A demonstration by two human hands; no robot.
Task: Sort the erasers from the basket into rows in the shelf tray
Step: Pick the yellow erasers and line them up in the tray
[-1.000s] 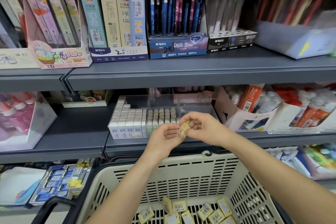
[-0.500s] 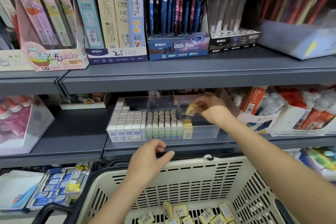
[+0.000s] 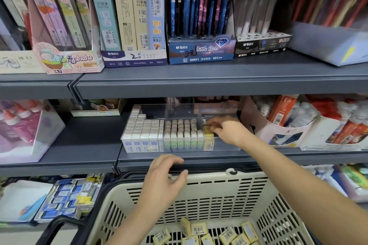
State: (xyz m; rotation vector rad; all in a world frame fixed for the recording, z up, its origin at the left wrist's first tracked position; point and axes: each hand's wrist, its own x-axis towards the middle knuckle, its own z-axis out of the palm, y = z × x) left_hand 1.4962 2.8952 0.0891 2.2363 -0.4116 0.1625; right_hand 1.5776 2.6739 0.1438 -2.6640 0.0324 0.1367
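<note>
A clear shelf tray (image 3: 229,146) on the middle shelf holds rows of white erasers (image 3: 143,131), green-banded erasers (image 3: 181,133) and a short row of yellow erasers (image 3: 208,142). My right hand (image 3: 229,129) reaches into the tray and pinches a yellow eraser (image 3: 207,127) at the back of the yellow row. My left hand (image 3: 161,183) hovers over the far rim of the beige basket (image 3: 219,182) with loosely curled fingers, holding nothing. Several yellow erasers (image 3: 199,228) with barcode labels lie on the basket floor.
A cut cardboard box of bottles (image 3: 278,133) stands right of the tray, a clear box of pink bottles (image 3: 23,131) far left. The upper shelf edge (image 3: 199,85) overhangs the tray. Pencil and pen boxes (image 3: 135,26) fill the top shelf.
My right hand carried the yellow eraser from near my left hand into the tray and lowered it onto the yellow row. My left hand let go and dropped to the basket rim.
</note>
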